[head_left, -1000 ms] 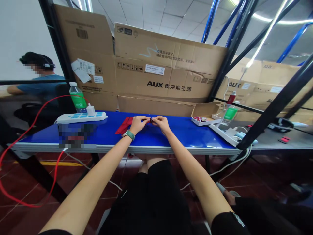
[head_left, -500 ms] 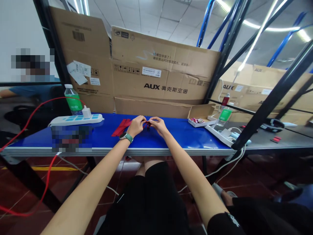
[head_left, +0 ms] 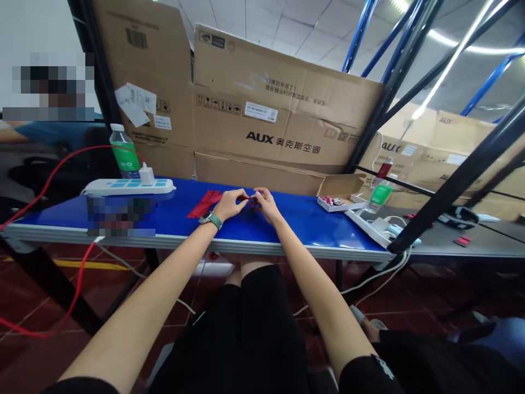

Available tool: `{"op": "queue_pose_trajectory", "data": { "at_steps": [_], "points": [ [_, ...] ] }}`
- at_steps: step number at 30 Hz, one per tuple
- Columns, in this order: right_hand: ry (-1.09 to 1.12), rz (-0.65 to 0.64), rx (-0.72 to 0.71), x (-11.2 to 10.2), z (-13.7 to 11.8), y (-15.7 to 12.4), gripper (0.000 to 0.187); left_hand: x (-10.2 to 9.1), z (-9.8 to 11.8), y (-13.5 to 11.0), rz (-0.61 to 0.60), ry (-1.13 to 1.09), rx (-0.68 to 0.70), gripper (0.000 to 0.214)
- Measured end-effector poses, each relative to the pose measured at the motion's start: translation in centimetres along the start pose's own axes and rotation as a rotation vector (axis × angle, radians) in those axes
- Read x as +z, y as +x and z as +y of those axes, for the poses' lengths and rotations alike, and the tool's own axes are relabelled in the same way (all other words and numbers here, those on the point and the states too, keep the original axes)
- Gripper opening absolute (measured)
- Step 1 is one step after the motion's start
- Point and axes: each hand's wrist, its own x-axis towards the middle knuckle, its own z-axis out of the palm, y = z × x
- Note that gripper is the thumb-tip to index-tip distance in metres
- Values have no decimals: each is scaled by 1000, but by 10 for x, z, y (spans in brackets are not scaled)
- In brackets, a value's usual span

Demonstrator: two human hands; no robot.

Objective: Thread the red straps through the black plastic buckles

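Over the blue tabletop (head_left: 295, 219), both my hands meet at a small dark red piece (head_left: 253, 203), too small and too covered by fingers to name. Thumb and forefinger of my left hand (head_left: 232, 204), with a green-strapped watch on the wrist, are pinched at its left side. My right hand (head_left: 267, 206) has its fingers closed around the right side. Just left of my left hand, a flat red strip (head_left: 203, 204), looking like folded cloth, lies on the table, partly hidden by the hand.
A white power strip (head_left: 100, 187) and a green-labelled bottle (head_left: 126, 157) stand at the left, with a red cable (head_left: 80, 273) looping there. At the right are an open carton (head_left: 343, 186) with small red-and-white items and another bottle (head_left: 381, 192). Cardboard (head_left: 229, 131) stands behind.
The view has shifted and tilted slightly. My fingertips have changed their hold on the small red piece, and a little more of it shows below them. The red strip lies still.
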Motion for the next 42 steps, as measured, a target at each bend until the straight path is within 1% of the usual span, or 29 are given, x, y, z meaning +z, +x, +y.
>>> {"op": "queue_pose_trajectory", "data": {
  "at_steps": [3, 6, 9, 12, 14, 15, 17, 19, 21, 22, 23, 24, 27, 28, 30, 32, 33, 35, 36, 37, 39, 42],
  "points": [
    [-16, -58, 4, 3, 1, -1, 55, -2, 0, 1, 53, 39, -18, 14],
    [-83, -118, 27, 1, 1, -1, 59, -6, 0, 1, 95, 99, -15, 17],
    [-207, -101, -23, -3, -1, 1, 45, -12, -5, 0, 106, 144, -42, 15],
    [-382, -66, -141, -5, -1, 1, 33, -16, -15, -1, 67, 192, -40, 11],
    [-520, -56, -214, -5, -3, -1, 30, -17, -19, -2, 40, 306, -50, 12],
    [-595, -65, -252, -4, -4, -3, 29, -16, -21, -3, 28, 381, -79, 12],
    [-758, -121, -320, -2, -8, -9, 30, -14, -21, -4, -15, 510, -170, 14],
    [-931, -207, -359, 3, -14, -15, 37, -10, -20, -4, -105, 575, -254, 19],
    [-1123, -251, -336, 8, -20, -20, 35, -6, -18, -5, -198, 630, -271, 24],
    [-1212, -265, -319, 12, -22, -22, 34, -4, -17, -6, -211, 668, -267, 27],
    [-1293, -267, -300, 15, -24, -23, 34, -3, -17, -6, -195, 709, -265, 31],
    [-1361, -267, -287, 18, -25, -24, 36, -2, -16, -7, -152, 750, -270, 35],
    [-1498, -233, -258, 27, -23, -25, 48, -2, -15, -10, -18, 836, -354, 43],
    [-1524, -211, -243, 29, -21, -25, 52, -2, -15, -11, -7, 851, -402, 42],
    [-1547, -149, -192, 29, -18, -24, 59, -1, -13, -12, -30, 867, -516, 40],
    [-1542, -49, -112, 23, -16, -22, 58, -1, -9, -11, -61, 872, -592, 40],
    [-1536, 18, -64, 17, -16, -21, 56, -1, -7, -11, -68, 873, -598, 39],
    [-1523, 164, 41, 2, -17, -19, 53, -1, -1, -9, -64, 872, -548, 37],
    [-1517, 210, 90, -7, -18, -18, 50, -2, 1, -8, -57, 867, -513, 35],
    [-1501, 222, 141, -14, -18, -18, 46, -3, 4, -7, -51, 858, -484, 34],
    [-1453, 193, 225, -26, -18, -17, 39, -4, 8, -5, -54, 830, -450, 32],
    [-1430, 151, 238, -29, -15, -15, 34, -6, 10, -4, -81, 792, -454, 32]
  ]
}}
